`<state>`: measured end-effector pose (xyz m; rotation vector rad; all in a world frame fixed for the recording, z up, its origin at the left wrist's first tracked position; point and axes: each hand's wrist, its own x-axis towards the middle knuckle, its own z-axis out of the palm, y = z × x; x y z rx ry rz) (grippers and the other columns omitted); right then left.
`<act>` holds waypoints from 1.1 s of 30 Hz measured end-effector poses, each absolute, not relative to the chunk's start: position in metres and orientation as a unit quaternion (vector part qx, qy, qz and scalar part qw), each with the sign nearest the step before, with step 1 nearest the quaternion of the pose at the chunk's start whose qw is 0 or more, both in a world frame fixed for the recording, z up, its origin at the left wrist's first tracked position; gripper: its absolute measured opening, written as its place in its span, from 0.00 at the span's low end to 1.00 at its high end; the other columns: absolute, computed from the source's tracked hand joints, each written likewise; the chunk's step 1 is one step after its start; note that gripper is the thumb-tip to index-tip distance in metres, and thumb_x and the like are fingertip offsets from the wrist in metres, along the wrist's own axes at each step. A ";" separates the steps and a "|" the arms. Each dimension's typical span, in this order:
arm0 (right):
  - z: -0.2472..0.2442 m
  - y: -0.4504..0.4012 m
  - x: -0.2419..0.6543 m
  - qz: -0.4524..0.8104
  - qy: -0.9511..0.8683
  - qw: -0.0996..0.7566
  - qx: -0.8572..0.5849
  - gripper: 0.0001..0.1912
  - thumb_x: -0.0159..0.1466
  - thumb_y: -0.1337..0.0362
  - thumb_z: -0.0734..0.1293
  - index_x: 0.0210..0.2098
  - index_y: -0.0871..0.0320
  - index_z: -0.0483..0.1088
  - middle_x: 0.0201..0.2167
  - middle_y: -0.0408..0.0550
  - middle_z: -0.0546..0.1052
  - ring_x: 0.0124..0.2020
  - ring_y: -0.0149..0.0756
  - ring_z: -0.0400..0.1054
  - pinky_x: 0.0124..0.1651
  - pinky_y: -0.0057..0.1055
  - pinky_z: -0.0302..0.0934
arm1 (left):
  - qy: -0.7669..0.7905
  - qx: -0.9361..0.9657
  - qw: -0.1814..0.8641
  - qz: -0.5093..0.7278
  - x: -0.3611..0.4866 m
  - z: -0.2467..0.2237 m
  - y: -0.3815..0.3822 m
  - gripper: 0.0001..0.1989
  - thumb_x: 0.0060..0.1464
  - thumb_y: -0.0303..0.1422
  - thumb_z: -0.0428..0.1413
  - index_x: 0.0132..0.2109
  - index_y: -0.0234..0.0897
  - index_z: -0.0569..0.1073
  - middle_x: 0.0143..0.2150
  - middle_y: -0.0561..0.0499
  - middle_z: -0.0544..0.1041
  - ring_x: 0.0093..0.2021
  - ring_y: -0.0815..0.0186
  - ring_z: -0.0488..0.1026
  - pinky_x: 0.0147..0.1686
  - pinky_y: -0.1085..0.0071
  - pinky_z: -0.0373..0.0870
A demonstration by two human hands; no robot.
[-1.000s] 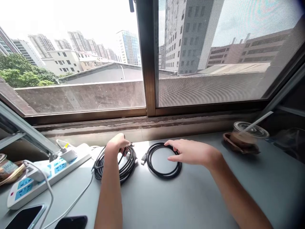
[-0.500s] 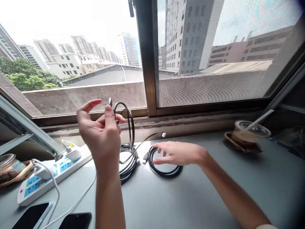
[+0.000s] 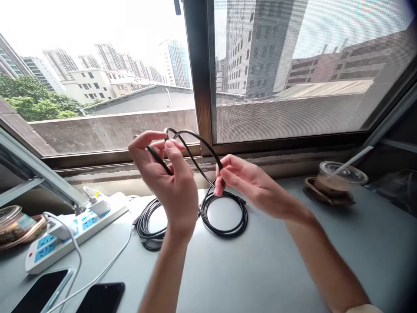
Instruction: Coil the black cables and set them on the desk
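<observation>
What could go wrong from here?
1. Snagging: the black cable held between the left hand and right hand hangs down by the right-hand coil, so it might catch there.
2. Kinking: its raised loops cross near the left fingertips; pulling the hands apart could tighten them.
3. Dragging: the white cable runs right up to the left-hand coil; shifting that coil might tug it.

"Where's the light from?"
"The sliding window (image 3: 204, 87); upper left, the sky (image 3: 97, 21) is burnt out white."
"Flaws?"
"Coloured moiré on the insect screen (image 3: 293, 108), upper right; dark lower-right corner."
</observation>
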<state>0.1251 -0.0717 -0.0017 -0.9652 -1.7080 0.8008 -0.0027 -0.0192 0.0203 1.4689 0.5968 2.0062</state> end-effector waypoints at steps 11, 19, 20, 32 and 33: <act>-0.014 -0.044 0.146 0.128 -0.637 0.609 -0.455 0.13 0.67 0.55 0.60 0.43 0.59 0.65 0.32 0.44 0.69 0.36 0.26 0.65 0.41 0.22 0.59 | 0.233 0.485 0.461 0.706 -0.026 0.031 -0.008 0.08 0.52 0.24 0.51 0.34 0.41 0.59 0.26 0.59 0.63 0.11 0.81 0.51 0.09 0.76 0.38; -0.009 -0.069 0.116 0.341 -0.677 0.492 -0.428 0.23 0.66 0.46 0.56 0.52 0.54 0.59 0.29 0.41 0.63 0.26 0.23 0.56 0.28 0.20 0.55 | 0.280 0.651 0.500 0.498 -0.011 0.018 -0.007 0.13 0.55 0.34 0.52 0.48 0.40 0.63 0.39 0.52 0.73 0.21 0.77 0.68 0.23 0.78 0.67; -0.008 -0.071 0.115 0.333 -0.682 0.478 -0.442 0.24 0.65 0.45 0.58 0.51 0.55 0.60 0.29 0.41 0.64 0.26 0.24 0.56 0.27 0.20 0.55 | 0.278 0.661 0.505 0.480 -0.011 0.017 -0.009 0.15 0.56 0.35 0.52 0.51 0.41 0.63 0.41 0.51 0.73 0.23 0.76 0.70 0.26 0.77 0.69; -0.003 -0.071 0.132 0.178 -0.704 0.454 -0.517 0.15 0.67 0.55 0.59 0.37 0.61 0.67 0.33 0.46 0.71 0.32 0.26 0.65 0.31 0.19 0.58 | 0.276 0.714 0.321 0.558 -0.019 0.013 0.002 0.14 0.52 0.23 0.46 0.42 0.39 0.72 0.39 0.48 0.76 0.41 0.66 0.74 0.38 0.70 0.73; -0.003 -0.070 0.136 0.182 -0.679 0.486 -0.519 0.16 0.67 0.53 0.57 0.38 0.61 0.66 0.34 0.47 0.71 0.32 0.26 0.66 0.30 0.19 0.60 | 0.286 0.712 0.307 0.564 -0.024 0.014 0.005 0.13 0.51 0.23 0.46 0.38 0.39 0.72 0.37 0.49 0.76 0.38 0.67 0.75 0.35 0.71 0.73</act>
